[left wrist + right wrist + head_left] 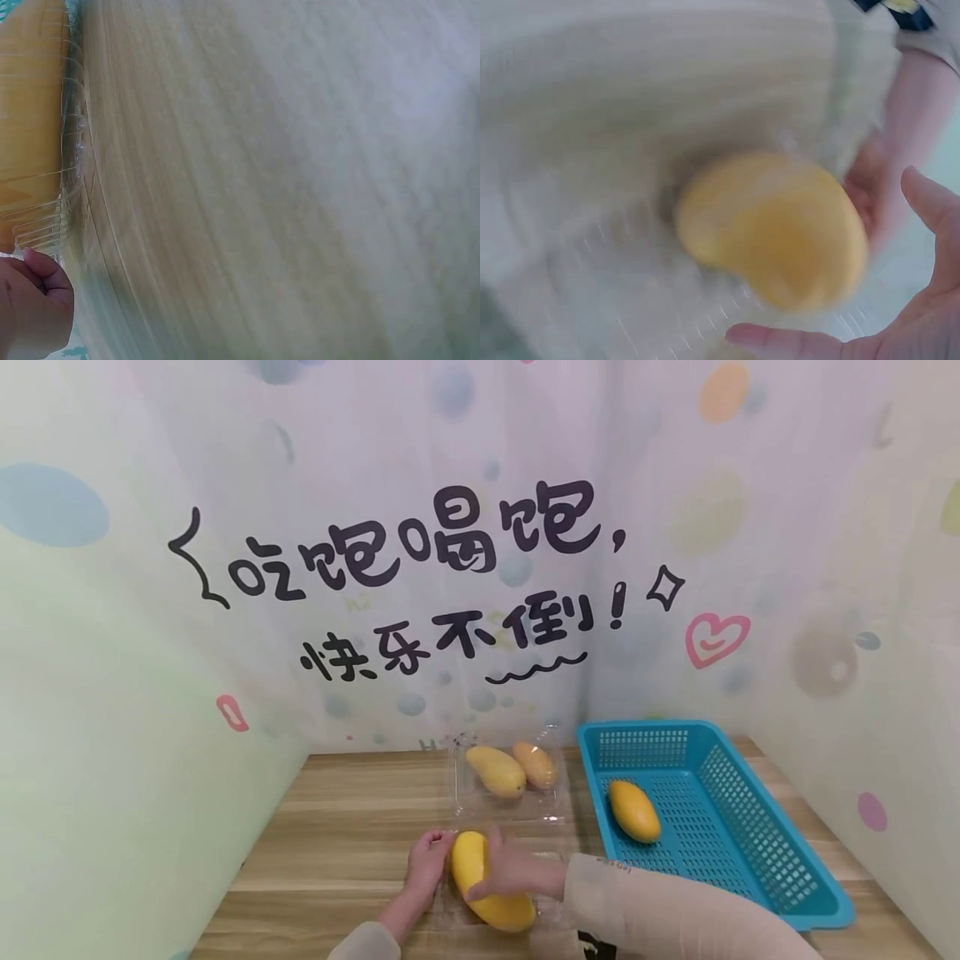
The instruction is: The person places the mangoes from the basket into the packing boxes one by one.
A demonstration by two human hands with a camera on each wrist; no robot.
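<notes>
A large yellow mango (495,912) lies tilted over a clear plastic container (448,917) at the front of the table. My left hand (427,864) pinches the container's left edge; in the left wrist view that hand (37,311) is at the ribbed corner, beside the mango (30,112) behind the plastic. Over the mango is my right hand (517,868), blurred. In the right wrist view the right hand's thumb and a finger (784,341) spread wide around the blurred mango (776,232), not curled round it.
Behind, another clear plastic container (465,806) holds two mangoes, one yellow (497,772) and one more orange (535,764). To the right stands a blue perforated basket (780,835) with one mango (634,812). A printed cloth wall (420,435) rises behind the wooden table (337,810).
</notes>
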